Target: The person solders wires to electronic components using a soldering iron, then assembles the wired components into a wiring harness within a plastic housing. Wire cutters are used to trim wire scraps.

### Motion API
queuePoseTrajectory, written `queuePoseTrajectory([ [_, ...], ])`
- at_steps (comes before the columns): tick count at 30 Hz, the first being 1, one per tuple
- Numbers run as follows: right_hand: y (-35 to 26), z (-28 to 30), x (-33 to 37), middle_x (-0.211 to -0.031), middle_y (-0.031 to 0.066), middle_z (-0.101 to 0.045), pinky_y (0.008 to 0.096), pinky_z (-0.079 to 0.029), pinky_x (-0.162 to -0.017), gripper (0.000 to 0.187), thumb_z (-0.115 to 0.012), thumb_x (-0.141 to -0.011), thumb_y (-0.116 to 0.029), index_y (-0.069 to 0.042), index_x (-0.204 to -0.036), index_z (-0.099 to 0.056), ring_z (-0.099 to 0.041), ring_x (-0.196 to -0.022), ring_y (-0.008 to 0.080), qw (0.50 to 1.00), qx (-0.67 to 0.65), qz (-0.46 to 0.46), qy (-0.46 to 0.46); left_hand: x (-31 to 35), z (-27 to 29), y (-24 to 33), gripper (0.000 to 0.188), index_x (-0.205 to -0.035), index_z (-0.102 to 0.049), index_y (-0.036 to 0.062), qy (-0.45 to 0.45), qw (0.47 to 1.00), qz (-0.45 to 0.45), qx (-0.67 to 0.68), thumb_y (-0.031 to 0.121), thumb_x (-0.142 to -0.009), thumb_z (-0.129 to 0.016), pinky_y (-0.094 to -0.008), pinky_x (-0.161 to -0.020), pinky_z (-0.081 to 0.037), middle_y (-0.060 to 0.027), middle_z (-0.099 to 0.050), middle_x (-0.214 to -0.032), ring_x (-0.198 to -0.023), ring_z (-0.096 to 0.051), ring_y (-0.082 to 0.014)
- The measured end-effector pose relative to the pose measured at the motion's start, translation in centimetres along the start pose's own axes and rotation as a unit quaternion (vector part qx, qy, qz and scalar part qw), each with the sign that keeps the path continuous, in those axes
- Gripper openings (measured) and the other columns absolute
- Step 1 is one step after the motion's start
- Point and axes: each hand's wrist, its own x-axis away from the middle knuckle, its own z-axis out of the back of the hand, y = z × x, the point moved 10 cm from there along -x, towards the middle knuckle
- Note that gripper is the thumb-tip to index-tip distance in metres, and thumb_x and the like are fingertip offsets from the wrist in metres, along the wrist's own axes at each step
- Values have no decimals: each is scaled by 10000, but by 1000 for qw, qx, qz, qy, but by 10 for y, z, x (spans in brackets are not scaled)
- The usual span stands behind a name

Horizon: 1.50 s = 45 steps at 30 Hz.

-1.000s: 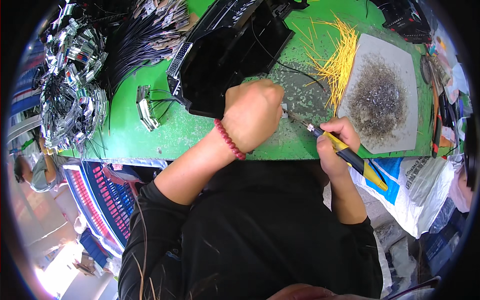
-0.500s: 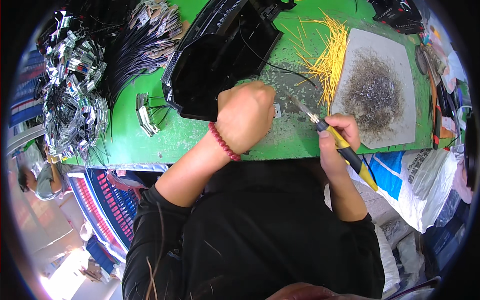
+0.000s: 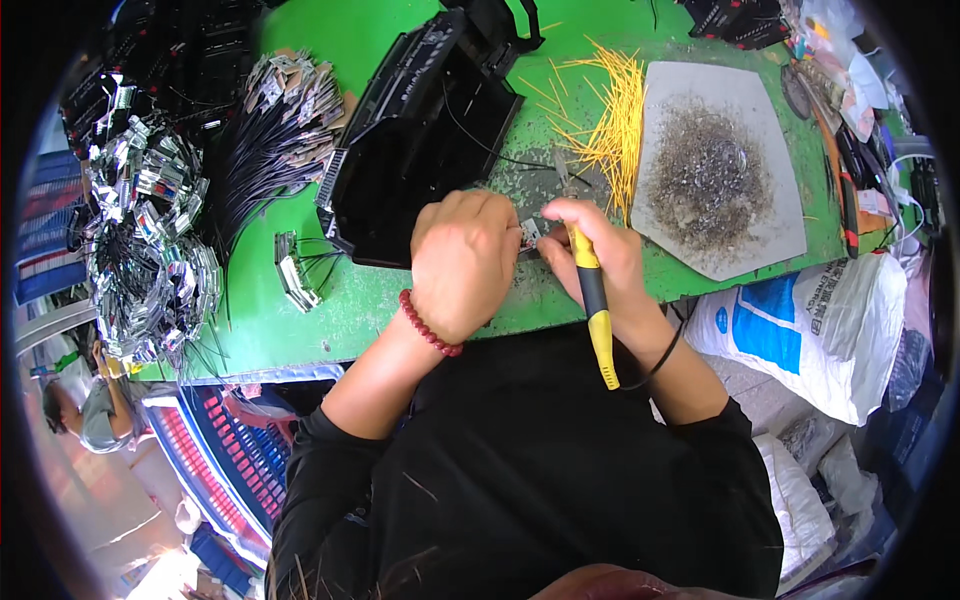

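My right hand [image 3: 608, 258] holds a yellow and black soldering iron [image 3: 594, 295], its tip pointing away from me over the green bench. Beside it, my left hand [image 3: 465, 255], with a red bead bracelet at the wrist, is closed with the knuckles up. At its fingertips is a small pale plate [image 3: 530, 234] with a dark spot, and my right thumb is close to that plate. The left fingers are mostly hidden under the hand. Just beyond the left hand lies a large black plastic housing [image 3: 400, 150], from which a thin black wire [image 3: 478, 140] runs towards the iron's tip.
Yellow wires [image 3: 615, 125] lie beside a grey board [image 3: 770, 225] covered in dark crumbs. To the left are piled silver metal parts [image 3: 150, 240], bundled black leads [image 3: 265, 150] and a loose metal piece [image 3: 292, 272]. Tools [image 3: 848, 210] line the right edge, above a white sack [image 3: 815, 335].
My right hand has brought the soldering iron leftwards, close to my left hand, and the iron now stands steeper. The whole view has shifted slightly.
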Motion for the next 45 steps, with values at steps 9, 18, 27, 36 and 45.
queuePoseTrajectory([
  [9,1,19,-28,-675,46,-625,303,-465,-503,360,-728,-731,-26,-150,-1052,-620,-613,-546,226,996,80,28,30,9,-8,-10,184,-859,-583,78,-32,998,48,1,121,-734,-710,-388,-651,-500,-70,-605,-788,-804,-623,-289],
  [18,2,-12,-60,-609,47,-543,390,-445,-509,322,-568,-782,-82,-173,-1090,-588,-591,-575,258,950,266,150,-59,3,-13,1,127,-744,-600,96,16,995,-24,-97,136,-711,-716,-367,-621,-468,-43,-564,-757,-758,-577,-235],
  [27,1,10,-46,-667,22,-601,311,-456,-521,421,-659,-709,2,-151,-1090,-565,-618,-590,202,995,79,22,-53,7,-16,2,125,-784,-618,102,1,994,-21,-112,142,-712,-712,-362,-671,-433,-43,-568,-772,-782,-567,-236],
  [36,38,6,-14,-785,53,-616,215,-495,-643,448,-635,-803,78,-46,-1210,-496,-590,-679,84,953,-263,-147,22,1,14,15,230,-910,-640,85,78,995,-39,46,66,-696,-720,-362,-653,-488,-53,-629,-948,-771,-623,-252],
  [45,25,41,4,-824,157,-684,236,-501,-575,357,-482,-1000,-210,-26,-1301,-423,-649,-612,147,960,-217,-164,72,-8,8,7,73,-855,-659,2,4,978,-9,209,-13,-785,-669,-297,-572,-486,-104,-602,-798,-663,-616,-219],
])
